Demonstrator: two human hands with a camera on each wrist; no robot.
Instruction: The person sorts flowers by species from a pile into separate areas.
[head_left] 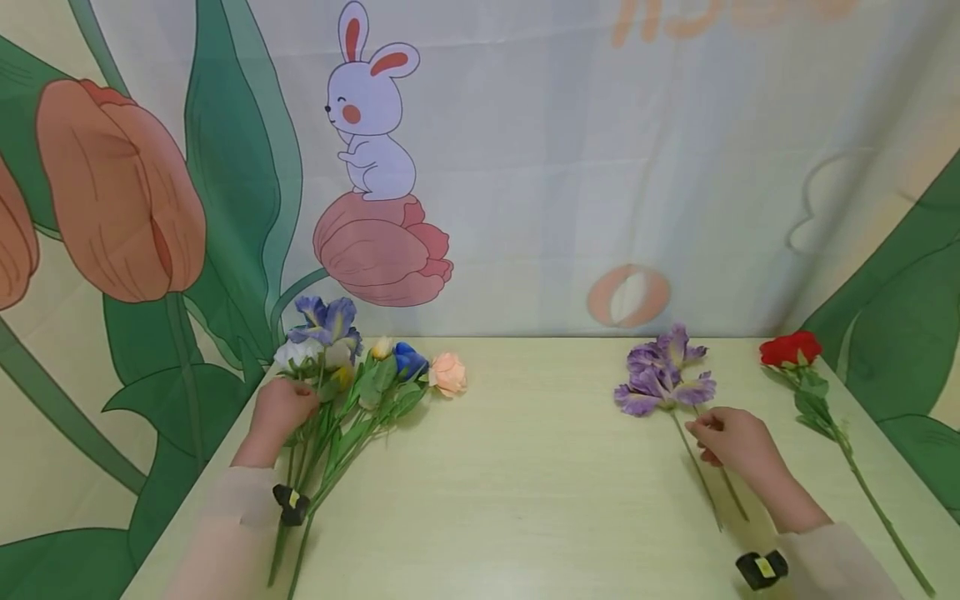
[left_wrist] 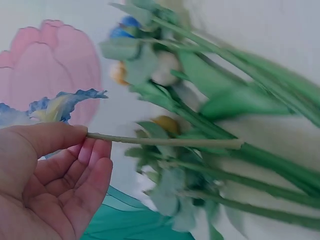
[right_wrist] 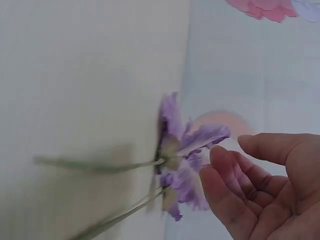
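My left hand [head_left: 283, 414] pinches the thin stem [left_wrist: 170, 143] of a blue iris [head_left: 327, 321] between thumb and index finger. The iris is held over a spread of artificial flowers at the table's left. Its cut stem end points across the green stems in the left wrist view. At the right, two purple irises [head_left: 660, 387] lie side by side, stems toward me. Close by their stems is my right hand [head_left: 738, 442], its fingers loosely bent. The right wrist view shows a gap between thumb and fingers [right_wrist: 227, 170], with nothing held.
Among the left flowers are a white bloom [head_left: 294, 355], a blue flower [head_left: 410, 360] and a peach rose [head_left: 448, 375]. A long-stemmed red rose [head_left: 791, 348] lies along the right edge of the pale table [head_left: 525, 500]. Behind hangs a printed cloth [head_left: 540, 167].
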